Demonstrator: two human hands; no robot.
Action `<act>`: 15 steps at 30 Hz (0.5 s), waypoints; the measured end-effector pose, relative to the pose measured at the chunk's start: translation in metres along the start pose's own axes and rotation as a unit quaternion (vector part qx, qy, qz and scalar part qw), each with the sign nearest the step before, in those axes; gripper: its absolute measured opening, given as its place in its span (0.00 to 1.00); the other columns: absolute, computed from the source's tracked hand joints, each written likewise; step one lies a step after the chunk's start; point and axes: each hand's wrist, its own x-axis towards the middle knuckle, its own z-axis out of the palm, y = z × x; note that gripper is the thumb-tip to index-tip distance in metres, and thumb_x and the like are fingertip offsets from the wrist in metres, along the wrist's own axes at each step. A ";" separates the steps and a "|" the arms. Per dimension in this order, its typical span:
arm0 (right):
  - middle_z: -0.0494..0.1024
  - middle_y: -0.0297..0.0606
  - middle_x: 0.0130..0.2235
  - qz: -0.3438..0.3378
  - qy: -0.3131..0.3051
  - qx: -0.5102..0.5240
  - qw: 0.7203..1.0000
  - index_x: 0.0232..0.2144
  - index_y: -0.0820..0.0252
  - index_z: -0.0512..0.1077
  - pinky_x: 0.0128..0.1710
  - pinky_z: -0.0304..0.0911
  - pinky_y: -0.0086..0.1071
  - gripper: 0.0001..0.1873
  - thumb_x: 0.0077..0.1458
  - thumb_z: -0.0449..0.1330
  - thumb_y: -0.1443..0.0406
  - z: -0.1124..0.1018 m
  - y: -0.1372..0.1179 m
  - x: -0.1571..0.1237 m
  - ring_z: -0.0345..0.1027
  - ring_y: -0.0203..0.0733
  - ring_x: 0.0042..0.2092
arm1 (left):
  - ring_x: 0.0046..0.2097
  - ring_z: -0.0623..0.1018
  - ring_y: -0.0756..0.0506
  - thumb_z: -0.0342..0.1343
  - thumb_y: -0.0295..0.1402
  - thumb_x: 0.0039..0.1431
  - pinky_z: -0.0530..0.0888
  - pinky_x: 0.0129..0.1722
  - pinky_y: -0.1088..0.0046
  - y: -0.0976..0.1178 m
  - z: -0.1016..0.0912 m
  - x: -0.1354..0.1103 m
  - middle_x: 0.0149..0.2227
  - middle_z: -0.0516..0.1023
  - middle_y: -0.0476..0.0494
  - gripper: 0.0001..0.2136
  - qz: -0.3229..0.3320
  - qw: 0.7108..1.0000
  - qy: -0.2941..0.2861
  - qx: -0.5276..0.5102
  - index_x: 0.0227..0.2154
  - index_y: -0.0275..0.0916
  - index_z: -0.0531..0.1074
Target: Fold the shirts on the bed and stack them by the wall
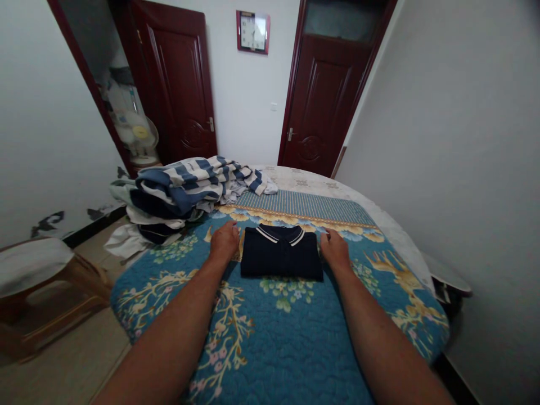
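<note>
A dark navy polo shirt [282, 260] lies folded into a neat rectangle on the blue patterned cloth [291, 326], its white-striped collar at the far side. My left hand [225, 243] rests on the cloth just left of the shirt, a small gap between them. Close by the shirt's right edge is my right hand [335, 248]; whether it touches the fabric I cannot tell. Both hands are loosely open with fingers a little bent, and neither holds anything. The fingertips are partly hidden behind the hands.
A heap of clothes [169, 197], with a blue-and-white striped garment [198, 177] on top, lies at the table's far left. A wooden stool [50, 292] stands on the floor at left. The right wall [464, 157] is near the table edge.
</note>
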 end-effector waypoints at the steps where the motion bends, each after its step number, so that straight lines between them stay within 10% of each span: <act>1: 0.82 0.49 0.53 0.006 0.003 0.016 1.000 0.56 0.59 0.78 0.61 0.62 0.40 0.22 0.66 0.55 0.59 -0.002 0.000 0.001 0.74 0.52 0.58 | 0.57 0.81 0.36 0.45 0.37 0.72 0.71 0.60 0.61 0.002 0.000 0.000 0.54 0.83 0.31 0.22 -0.006 1.000 -0.012 -0.002 0.58 0.35 0.77; 8: 0.76 0.41 0.23 0.025 -0.090 0.110 0.990 0.20 0.54 0.76 0.40 0.65 0.36 0.18 0.59 0.63 0.55 -0.011 -0.011 -0.003 0.76 0.51 0.37 | 0.56 0.81 0.31 0.55 0.44 0.66 0.72 0.58 0.58 0.014 0.000 0.002 0.49 0.85 0.30 0.18 -0.005 0.988 -0.098 -0.121 0.43 0.37 0.83; 15: 0.65 0.30 0.14 0.119 -0.207 0.255 0.937 0.21 0.53 0.72 0.22 0.57 0.30 0.17 0.54 0.69 0.54 -0.004 -0.012 -0.006 0.61 0.39 0.20 | 0.50 0.83 0.29 0.65 0.43 0.54 0.76 0.53 0.56 0.023 -0.002 0.000 0.42 0.86 0.32 0.12 -0.009 0.977 -0.133 -0.165 0.33 0.39 0.82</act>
